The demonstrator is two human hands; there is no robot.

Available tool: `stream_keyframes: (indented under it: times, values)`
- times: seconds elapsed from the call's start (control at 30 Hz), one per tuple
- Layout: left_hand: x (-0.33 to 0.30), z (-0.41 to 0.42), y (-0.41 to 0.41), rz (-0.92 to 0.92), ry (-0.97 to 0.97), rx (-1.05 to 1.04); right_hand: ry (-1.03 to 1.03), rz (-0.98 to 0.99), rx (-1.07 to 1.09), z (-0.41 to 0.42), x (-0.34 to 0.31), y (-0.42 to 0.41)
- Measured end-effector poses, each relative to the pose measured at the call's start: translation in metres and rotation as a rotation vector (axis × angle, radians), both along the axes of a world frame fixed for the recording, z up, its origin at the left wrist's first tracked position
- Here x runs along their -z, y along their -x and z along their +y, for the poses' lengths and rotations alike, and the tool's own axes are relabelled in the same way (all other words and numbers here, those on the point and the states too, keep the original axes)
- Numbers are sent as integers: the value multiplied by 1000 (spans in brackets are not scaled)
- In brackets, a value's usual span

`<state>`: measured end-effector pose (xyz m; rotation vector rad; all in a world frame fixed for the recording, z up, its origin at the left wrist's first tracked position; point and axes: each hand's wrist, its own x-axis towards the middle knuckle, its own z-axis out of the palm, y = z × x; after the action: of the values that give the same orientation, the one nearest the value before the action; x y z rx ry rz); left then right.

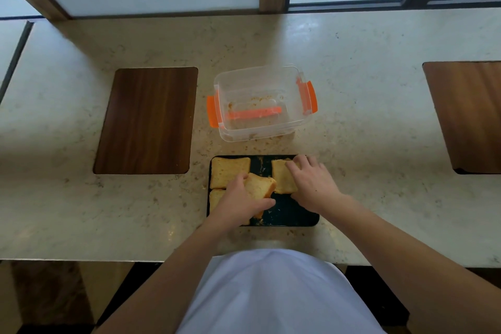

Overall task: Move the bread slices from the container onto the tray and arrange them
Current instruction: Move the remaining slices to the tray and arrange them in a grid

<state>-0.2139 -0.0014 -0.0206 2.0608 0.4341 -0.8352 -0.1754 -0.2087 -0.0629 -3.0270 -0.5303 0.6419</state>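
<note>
A person stands at a marble counter [352,122]. The clear container [260,103] holds only crumbs. On the black tray [292,214], the left hand [241,203] pinches a tilted bread slice [259,184] at centre; the open near-right space lies just right of that hand. The right hand [311,184] presses flat, fingers spread, on the far-right slice [282,176]. Two more slices [229,171] lie left.
</note>
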Motion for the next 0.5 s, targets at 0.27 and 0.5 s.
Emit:
stream_keyframes:
  times: [0.27, 0.5]
  values:
    - [3, 4, 2, -3, 9, -17, -33, -4, 24, -4, -5, -1]
    - [4, 3, 1, 2, -4, 9, -35, 12, 74, 3, -13, -5]
